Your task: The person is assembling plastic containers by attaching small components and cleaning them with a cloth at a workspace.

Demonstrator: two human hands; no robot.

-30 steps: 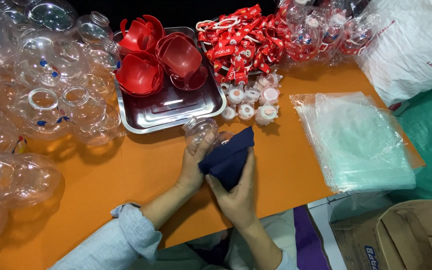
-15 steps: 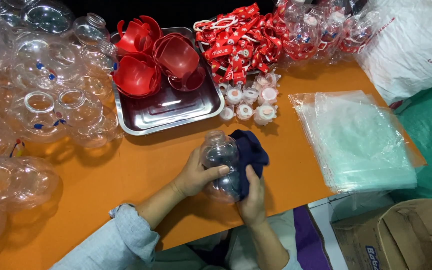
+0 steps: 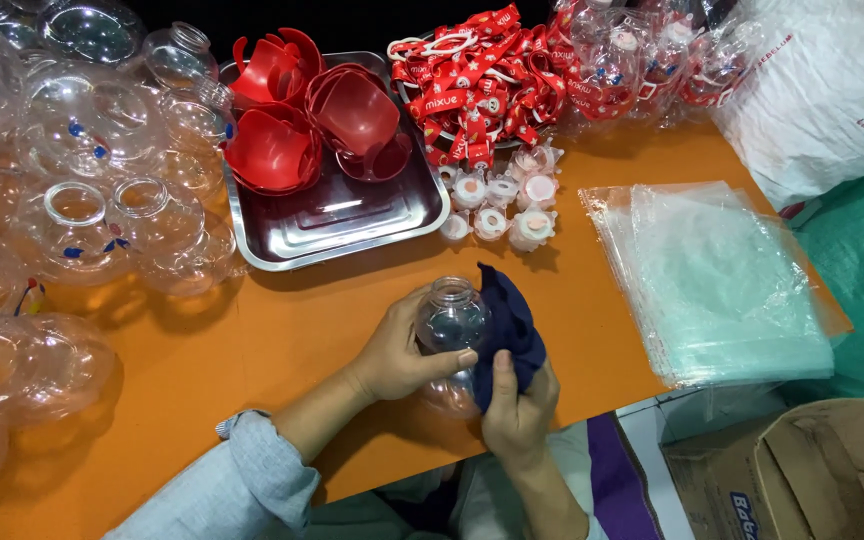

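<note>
My left hand (image 3: pixel 407 350) grips a clear round plastic bottle (image 3: pixel 452 320) just above the near edge of the orange table (image 3: pixel 282 350), its open neck pointing away from me. My right hand (image 3: pixel 517 405) presses a dark blue cloth (image 3: pixel 512 325) against the right side of the bottle. A pale blue sleeve covers my left forearm.
A steel tray (image 3: pixel 352 215) with red plastic cups (image 3: pixel 282 150) sits at the back centre. Many clear round bottles (image 3: pixel 82 210) crowd the left. Red lanyards (image 3: pixel 472 85) and small white caps (image 3: pixel 497 200) lie behind. A stack of clear bags (image 3: pixel 722 280) is right, a cardboard box (image 3: pixel 802 480) below.
The cloth covered the bottle a second ago. The bottle has since come out into view in my left hand, and the cloth has shifted to its right side.
</note>
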